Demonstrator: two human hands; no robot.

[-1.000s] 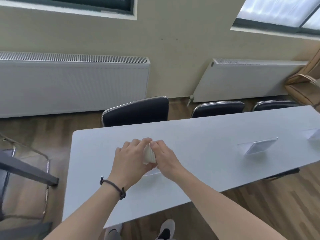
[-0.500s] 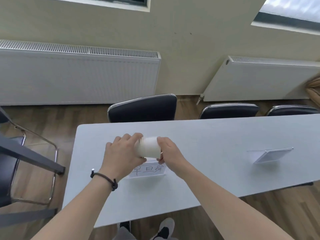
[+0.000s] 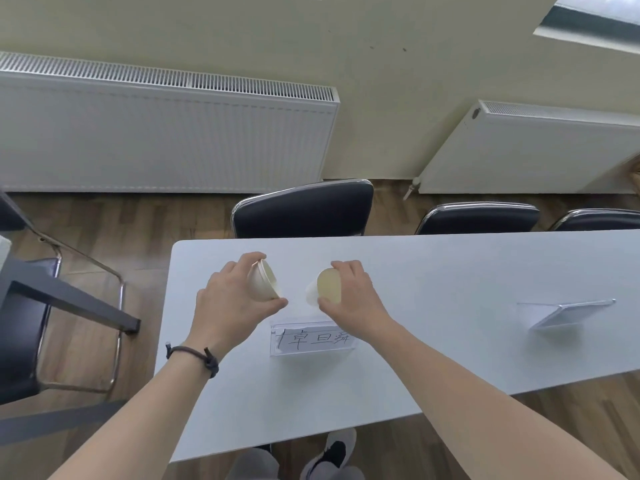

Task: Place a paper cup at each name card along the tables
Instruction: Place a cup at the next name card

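A: Hands?
B: Left hand [image 3: 232, 299] has a grip wrapped round a paper cup stack [image 3: 264, 281], tilted, mouth facing right. Black cord bracelet [image 3: 195, 355] on that wrist.
A: Right?
B: Right hand [image 3: 349, 296] pinching a single paper cup [image 3: 323, 289] at the rim, fingers on top, thumb under. Cup tipped, its open mouth toward the camera, pale inside showing.
A: Touching the bench?
B: Can't tell, a bit blurred. Both cups are over the pale grey bench [image 3: 415, 271], near its left end. The two cups are apart, small gap between them.
A: Name card?
B: Clear stand with handwritten name card [image 3: 311, 339] just in front of the hands, nearer the camera, between the two forearms. The single cup sits just behind it. Second card holder [image 3: 568, 311] well off to the right, seen from the back, no cup by it.
A: Surroundings?
B: Dark chair [image 3: 304, 209] tucked in across the bench, two more chair backs to the right. White radiator [image 3: 162, 133] on the wall, another at right. Wood floor, shoes visible at the bottom edge.
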